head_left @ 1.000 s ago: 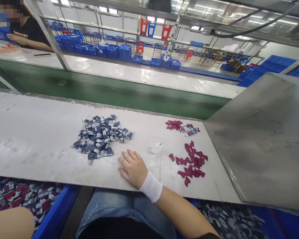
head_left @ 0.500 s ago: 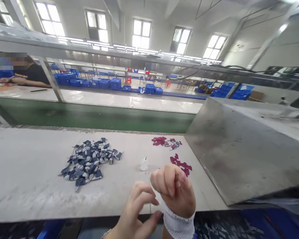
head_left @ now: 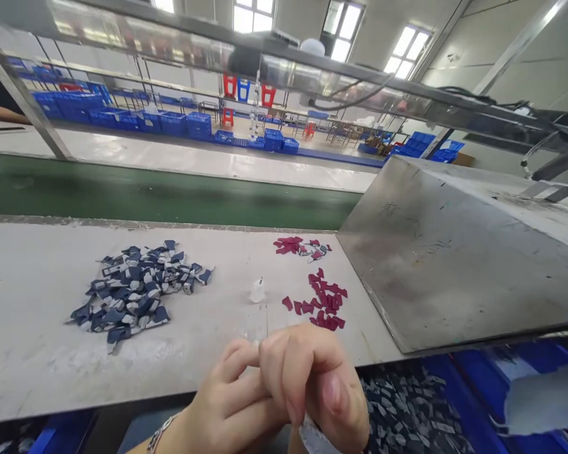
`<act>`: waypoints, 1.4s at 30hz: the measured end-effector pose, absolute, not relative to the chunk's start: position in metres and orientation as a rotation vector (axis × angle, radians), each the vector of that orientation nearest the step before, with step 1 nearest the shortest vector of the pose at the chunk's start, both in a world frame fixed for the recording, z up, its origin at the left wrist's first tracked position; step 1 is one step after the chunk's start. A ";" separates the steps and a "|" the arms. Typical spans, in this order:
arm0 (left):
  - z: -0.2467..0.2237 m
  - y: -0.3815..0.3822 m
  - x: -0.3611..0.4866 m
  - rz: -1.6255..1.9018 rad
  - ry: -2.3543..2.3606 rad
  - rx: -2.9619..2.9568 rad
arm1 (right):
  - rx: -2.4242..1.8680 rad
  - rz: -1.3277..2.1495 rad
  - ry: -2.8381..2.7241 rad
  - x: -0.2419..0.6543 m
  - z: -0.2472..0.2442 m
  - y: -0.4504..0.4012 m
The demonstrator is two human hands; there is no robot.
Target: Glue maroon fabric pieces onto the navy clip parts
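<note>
My right hand (head_left: 312, 378) is closed at the lower middle, its fingers curled in and the inside of the fist hidden. Against it from the left lies my left hand (head_left: 236, 397), fingers bent and tips hidden behind the right hand. Below the right hand shows a bit of whitish material (head_left: 316, 438), perhaps the wrist cuff. Beyond the hands stands a small clear bottle (head_left: 258, 291) with a thin tip. Maroon pieces (head_left: 329, 296) lie just past the right hand, with a second maroon group (head_left: 288, 245) farther back. A heap of navy and grey pieces (head_left: 137, 287) is on the left.
The pale worktable (head_left: 208, 340) ends at a green strip (head_left: 170, 198) behind. A large metal box (head_left: 464, 265) stands on the right. Below the front edge are blue bins, one with many dark pieces (head_left: 407, 410). A person's forearm (head_left: 2, 113) shows far left.
The view has shifted lower and to the right. My hands have come together, the left fingers passing behind the right hand. More maroon pieces show beyond them.
</note>
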State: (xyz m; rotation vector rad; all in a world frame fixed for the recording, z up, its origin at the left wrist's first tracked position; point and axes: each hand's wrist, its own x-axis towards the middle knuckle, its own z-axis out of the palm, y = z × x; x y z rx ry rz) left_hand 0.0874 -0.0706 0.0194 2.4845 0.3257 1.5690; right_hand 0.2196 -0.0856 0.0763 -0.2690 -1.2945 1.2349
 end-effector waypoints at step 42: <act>0.010 -0.047 0.067 1.190 0.457 2.122 | -0.580 1.078 -1.346 0.201 0.091 -0.054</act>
